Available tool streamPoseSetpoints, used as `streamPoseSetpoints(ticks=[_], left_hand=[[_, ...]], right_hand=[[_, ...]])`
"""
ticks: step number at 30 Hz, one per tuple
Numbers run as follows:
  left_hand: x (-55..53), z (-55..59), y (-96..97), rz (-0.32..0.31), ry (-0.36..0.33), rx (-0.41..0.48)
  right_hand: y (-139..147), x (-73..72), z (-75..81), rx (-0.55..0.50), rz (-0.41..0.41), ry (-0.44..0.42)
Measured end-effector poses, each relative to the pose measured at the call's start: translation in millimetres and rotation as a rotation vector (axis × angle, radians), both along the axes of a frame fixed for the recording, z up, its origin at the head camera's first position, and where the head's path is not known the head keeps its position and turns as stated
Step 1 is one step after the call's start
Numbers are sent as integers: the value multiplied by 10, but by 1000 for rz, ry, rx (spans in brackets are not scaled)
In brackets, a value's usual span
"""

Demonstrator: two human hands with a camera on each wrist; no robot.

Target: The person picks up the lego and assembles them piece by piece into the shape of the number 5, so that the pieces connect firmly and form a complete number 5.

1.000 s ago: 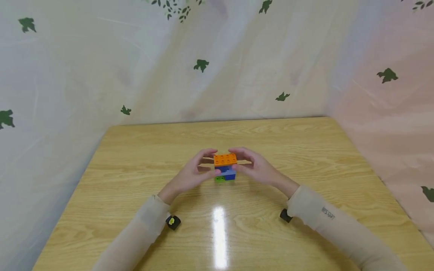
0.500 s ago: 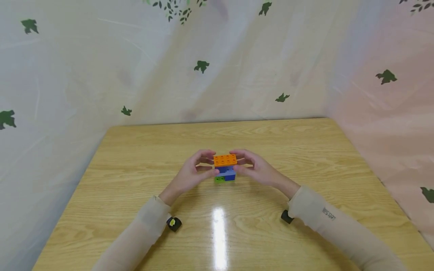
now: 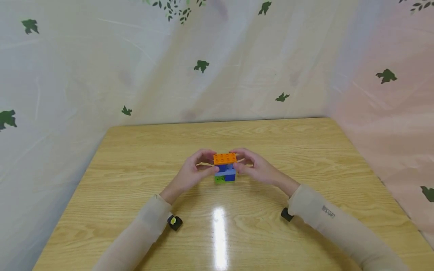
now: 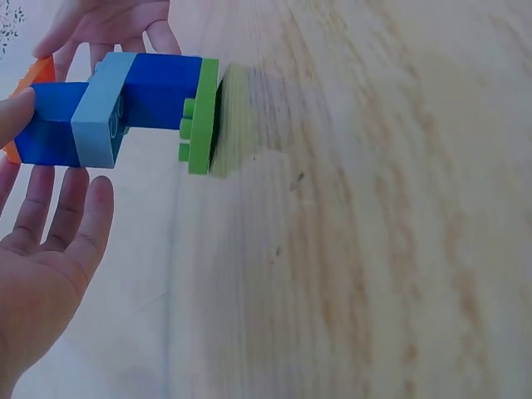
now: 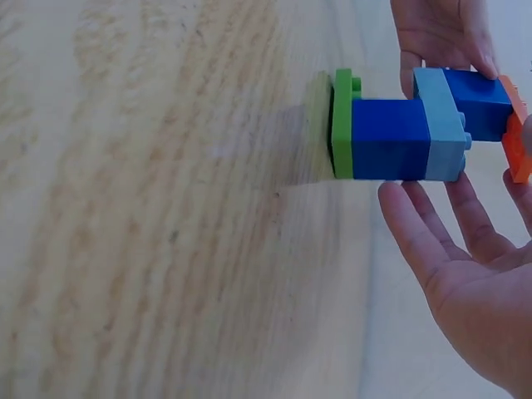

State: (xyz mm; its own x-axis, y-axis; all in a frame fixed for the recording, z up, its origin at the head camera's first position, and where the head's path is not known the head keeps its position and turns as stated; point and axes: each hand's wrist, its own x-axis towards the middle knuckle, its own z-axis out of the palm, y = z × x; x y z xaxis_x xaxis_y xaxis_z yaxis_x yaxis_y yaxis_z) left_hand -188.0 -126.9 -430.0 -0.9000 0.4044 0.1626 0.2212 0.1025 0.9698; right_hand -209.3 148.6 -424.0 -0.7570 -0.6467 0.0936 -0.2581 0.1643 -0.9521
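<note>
A stack of toy building bricks (image 3: 230,177) stands upright at the middle of the table. From the bottom up it has a green plate (image 5: 342,125), a dark blue brick (image 5: 389,139), a light blue brick (image 4: 101,112), another dark blue brick (image 4: 55,125) and an orange plate (image 3: 225,158). The two dark blue bricks sit at opposite ends of the light blue one. My left hand (image 3: 190,173) holds the upper part from the left, thumb in front on the upper dark blue brick. My right hand (image 3: 259,169) grips the top from the right, thumb near the orange plate's edge.
The wooden table (image 3: 135,158) reaches back to a pale curtain (image 3: 237,75) with green leaf and bird shapes. A black wrist camera (image 3: 174,223) hangs under the left sleeve, another black wrist camera (image 3: 286,214) under the right.
The left thumb has shifted slightly upward on the stack, and the orange plate sits a touch higher in view. Otherwise the hands and bricks stay in place.
</note>
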Motion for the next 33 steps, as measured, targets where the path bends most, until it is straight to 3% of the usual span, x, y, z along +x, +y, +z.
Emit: streamPoseSetpoints(ticks=[6, 10, 17, 24, 33], left_hand=[[-48, 60, -38, 16, -3, -49], [-87, 90, -43, 23, -46, -61], [-192, 99, -25, 47, -229, 68], [-321, 90, 0, 68, -347, 174], [-512, -45, -9, 103, -446, 192]], right_hand=[[-17, -44, 91, 4, -7, -55], [-32, -86, 122, 12, -21, -84], [-95, -209, 139, 28, -62, -151], [-140, -368, 140, 26, -84, -224], [-210, -551, -6, 76, -141, -274]])
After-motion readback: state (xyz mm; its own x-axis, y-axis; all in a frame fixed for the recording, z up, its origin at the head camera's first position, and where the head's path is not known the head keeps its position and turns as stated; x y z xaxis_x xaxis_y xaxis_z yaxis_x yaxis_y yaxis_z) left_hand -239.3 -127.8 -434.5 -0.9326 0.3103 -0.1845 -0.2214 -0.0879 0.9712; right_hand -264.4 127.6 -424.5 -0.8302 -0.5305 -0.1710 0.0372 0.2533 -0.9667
